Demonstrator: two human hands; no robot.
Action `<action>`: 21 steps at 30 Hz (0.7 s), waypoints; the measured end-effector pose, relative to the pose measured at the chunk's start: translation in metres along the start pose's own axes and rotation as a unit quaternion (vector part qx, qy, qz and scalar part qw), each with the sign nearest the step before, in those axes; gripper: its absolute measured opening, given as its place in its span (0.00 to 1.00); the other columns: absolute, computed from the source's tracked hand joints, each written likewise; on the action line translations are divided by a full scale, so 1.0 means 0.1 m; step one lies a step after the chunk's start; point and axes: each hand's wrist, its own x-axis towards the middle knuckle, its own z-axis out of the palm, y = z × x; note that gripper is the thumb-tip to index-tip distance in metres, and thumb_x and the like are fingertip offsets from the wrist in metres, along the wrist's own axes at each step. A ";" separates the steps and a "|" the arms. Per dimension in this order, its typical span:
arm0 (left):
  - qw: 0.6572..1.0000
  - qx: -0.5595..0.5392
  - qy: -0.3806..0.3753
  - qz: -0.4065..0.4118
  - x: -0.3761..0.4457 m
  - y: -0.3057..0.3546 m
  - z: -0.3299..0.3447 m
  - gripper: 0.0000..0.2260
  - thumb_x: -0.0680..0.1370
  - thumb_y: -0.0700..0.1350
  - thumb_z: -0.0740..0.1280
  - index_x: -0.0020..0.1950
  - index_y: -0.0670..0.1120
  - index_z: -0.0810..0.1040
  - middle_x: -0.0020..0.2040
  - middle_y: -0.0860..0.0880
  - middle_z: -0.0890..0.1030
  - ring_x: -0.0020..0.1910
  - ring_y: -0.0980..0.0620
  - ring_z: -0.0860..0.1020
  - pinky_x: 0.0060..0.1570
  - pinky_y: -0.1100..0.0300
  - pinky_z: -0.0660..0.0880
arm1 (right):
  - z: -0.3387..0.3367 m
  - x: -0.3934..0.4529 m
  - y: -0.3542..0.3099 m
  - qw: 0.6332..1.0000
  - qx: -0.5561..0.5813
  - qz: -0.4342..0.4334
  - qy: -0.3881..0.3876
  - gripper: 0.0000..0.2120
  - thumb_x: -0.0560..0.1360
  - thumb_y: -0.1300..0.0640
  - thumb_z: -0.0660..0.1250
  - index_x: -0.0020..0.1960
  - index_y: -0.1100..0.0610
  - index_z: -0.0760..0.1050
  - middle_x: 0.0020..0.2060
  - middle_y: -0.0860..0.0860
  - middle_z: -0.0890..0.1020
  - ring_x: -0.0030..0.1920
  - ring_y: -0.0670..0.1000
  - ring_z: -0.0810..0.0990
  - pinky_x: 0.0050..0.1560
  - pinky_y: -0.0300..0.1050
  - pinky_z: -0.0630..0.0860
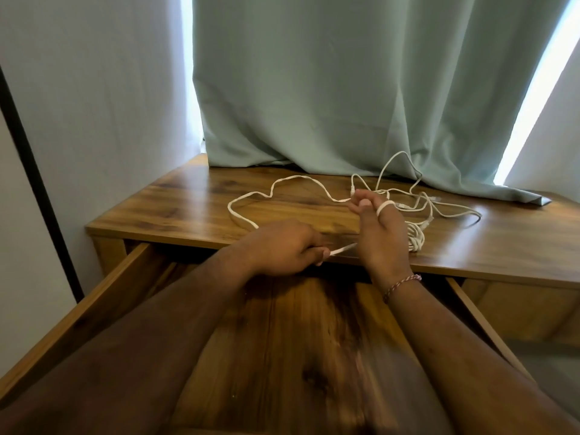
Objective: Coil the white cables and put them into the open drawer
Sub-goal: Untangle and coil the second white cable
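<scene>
Fingers of the left hand (282, 246) are curling in and pinching a short stretch of white cable (340, 248), which is running taut to the right toward the right hand (381, 229). That hand is standing upright with its fingertips (364, 199) bunched together at the top, pinching the cable, while a loop of it is wrapping round one finger (383, 208) like a ring. A thin braided bracelet (403, 282) is sitting on the right wrist.

To the left of both hands, the cable is lying slack in a wide, wavy loop (251, 196) on the desk top (175, 202), a glossy wood-grain surface in warm brown. Behind and to the right of the right hand, more cable is sprawling in loose tangled arcs (439, 202), and a tighter bundle of coils (416, 238) is resting on the desk just beside the right hand, near the front edge.

Below the hands, the open drawer (103, 296) is jutting toward the viewer, its floor showing the same grained wood, with both forearms crossing over it. A pale green curtain (329, 89) in soft, matte folds is hanging behind, its hem resting on the desk's back edge.
</scene>
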 end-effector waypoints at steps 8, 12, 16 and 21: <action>0.994 0.035 0.095 0.031 -0.11 -0.11 -0.20 0.06 0.80 0.54 0.70 0.51 0.54 0.84 0.45 0.56 0.84 0.44 0.57 0.78 0.44 0.54 0.75 | -0.08 0.02 0.02 0.954 -0.244 -0.097 -0.148 0.24 0.81 0.40 0.55 0.46 0.56 0.81 0.36 0.52 0.84 0.39 0.54 0.83 0.47 0.57 0.80; 0.981 0.043 0.181 0.046 -0.14 -0.13 -0.24 0.11 0.80 0.57 0.66 0.52 0.53 0.84 0.46 0.56 0.84 0.44 0.56 0.78 0.42 0.51 0.77 | -0.06 -0.07 -0.18 0.956 -0.193 -0.069 -0.210 0.24 0.85 0.46 0.58 0.38 0.57 0.79 0.27 0.51 0.81 0.31 0.50 0.81 0.40 0.48 0.78; 0.976 0.054 0.198 0.069 -0.13 -0.12 -0.22 0.14 0.82 0.57 0.60 0.56 0.52 0.83 0.49 0.56 0.83 0.46 0.56 0.78 0.42 0.49 0.78 | -0.08 -0.10 -0.21 0.934 -0.042 0.051 -0.351 0.31 0.86 0.43 0.54 0.42 0.65 0.82 0.28 0.57 0.80 0.21 0.51 0.70 0.25 0.39 0.67; 0.966 0.067 0.231 0.091 -0.15 -0.08 -0.22 0.14 0.83 0.55 0.60 0.55 0.51 0.82 0.49 0.55 0.82 0.47 0.54 0.78 0.41 0.48 0.78 | -0.16 -0.06 -0.17 0.874 0.100 0.120 -0.460 0.25 0.86 0.50 0.57 0.47 0.68 0.82 0.30 0.61 0.78 0.18 0.48 0.69 0.19 0.35 0.62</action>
